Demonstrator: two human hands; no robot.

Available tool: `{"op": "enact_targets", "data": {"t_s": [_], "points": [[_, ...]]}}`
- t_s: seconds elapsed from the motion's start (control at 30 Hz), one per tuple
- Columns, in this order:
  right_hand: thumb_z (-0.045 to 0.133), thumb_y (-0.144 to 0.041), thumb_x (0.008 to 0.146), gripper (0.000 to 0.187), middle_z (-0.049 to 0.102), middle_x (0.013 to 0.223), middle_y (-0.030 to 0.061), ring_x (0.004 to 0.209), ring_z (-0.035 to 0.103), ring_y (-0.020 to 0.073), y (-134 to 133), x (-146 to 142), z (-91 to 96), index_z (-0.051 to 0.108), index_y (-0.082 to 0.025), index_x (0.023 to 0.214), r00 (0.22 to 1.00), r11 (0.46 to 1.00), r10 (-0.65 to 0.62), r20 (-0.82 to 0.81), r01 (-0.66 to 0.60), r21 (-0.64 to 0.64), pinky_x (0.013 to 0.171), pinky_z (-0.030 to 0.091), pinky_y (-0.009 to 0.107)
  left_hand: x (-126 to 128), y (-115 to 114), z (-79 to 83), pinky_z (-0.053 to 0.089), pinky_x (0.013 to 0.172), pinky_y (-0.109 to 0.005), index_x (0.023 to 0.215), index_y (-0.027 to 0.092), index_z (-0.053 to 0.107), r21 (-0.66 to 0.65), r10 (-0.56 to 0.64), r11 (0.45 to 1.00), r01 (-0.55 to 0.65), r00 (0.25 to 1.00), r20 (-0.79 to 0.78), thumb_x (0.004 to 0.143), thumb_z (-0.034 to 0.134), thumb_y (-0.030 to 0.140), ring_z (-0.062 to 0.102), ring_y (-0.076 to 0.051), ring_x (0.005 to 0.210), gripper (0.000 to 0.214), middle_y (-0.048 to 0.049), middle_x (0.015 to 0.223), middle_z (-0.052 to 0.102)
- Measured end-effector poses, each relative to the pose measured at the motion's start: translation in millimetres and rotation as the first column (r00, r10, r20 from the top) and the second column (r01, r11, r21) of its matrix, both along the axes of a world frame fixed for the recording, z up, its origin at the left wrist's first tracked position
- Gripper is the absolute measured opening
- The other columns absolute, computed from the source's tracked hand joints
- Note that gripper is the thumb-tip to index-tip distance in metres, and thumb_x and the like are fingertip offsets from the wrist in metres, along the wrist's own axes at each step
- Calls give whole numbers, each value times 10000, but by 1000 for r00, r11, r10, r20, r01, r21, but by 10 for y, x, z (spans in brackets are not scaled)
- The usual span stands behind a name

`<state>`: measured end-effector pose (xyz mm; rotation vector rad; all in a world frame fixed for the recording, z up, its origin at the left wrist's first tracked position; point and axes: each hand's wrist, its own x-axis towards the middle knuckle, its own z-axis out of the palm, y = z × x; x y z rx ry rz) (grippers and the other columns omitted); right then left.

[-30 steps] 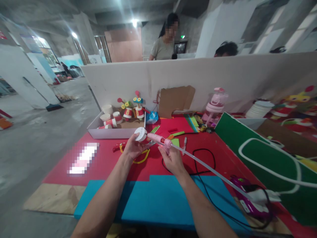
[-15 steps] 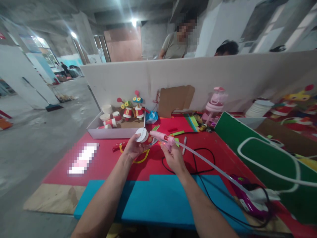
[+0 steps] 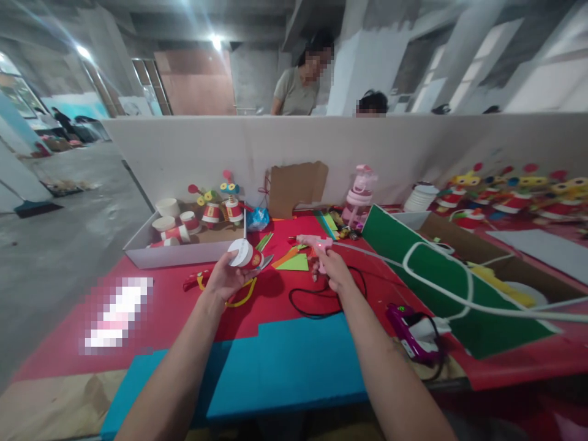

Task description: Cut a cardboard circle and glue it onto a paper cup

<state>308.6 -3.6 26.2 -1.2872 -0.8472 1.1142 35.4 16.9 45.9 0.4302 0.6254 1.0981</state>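
Note:
My left hand (image 3: 226,280) is closed round a red and white paper cup (image 3: 250,257), tipped on its side with the white round end towards me. A pointed grey blade-like piece (image 3: 267,262) shows just beyond the cup; I cannot tell whether the same hand holds it. In my right hand (image 3: 339,271) is a pink hot glue gun (image 3: 305,239), fingers wrapped about its grip and nozzle pointing left, apart from the cup. A long pale glue stick (image 3: 362,252) trails out of its back. Green and orange paper pieces (image 3: 294,262) lie below the nozzle.
A white box (image 3: 184,256) at left holds paper cups and two finished cup figures (image 3: 232,205). Right of me stand a green panel (image 3: 413,275), a white cable and a purple power strip (image 3: 413,337). A black cord (image 3: 298,306) loops on the red table. Another person (image 3: 298,89) is behind the partition.
My right hand has drawn the glue gun away from the cup, towards the right. The view has turned right, showing more cup figures there. My left hand still holds the cup.

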Motion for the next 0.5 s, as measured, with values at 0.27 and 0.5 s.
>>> {"op": "enact_targets", "data": {"t_s": [0.27, 0.5], "points": [[595, -504, 811, 401, 535, 455, 15, 606, 639, 211, 145, 482, -255, 554, -190, 565, 812, 945, -241, 531, 321, -62, 538, 476, 252, -12, 13, -38, 574, 844, -517, 992, 156, 617, 20, -10, 1000, 10, 1000, 5, 771, 602, 208, 709, -257, 801, 227, -63, 769, 702], [504, -447, 876, 333, 654, 616, 54, 575, 652, 163, 328, 466, -425, 614, -158, 752, 878, 957, -253, 406, 288, -27, 554, 520, 240, -2, 0, -1, 608, 772, -424, 1016, 163, 609, -2, -8, 1000, 8, 1000, 12, 769, 593, 206, 707, -231, 751, 252, -68, 801, 708]]}}
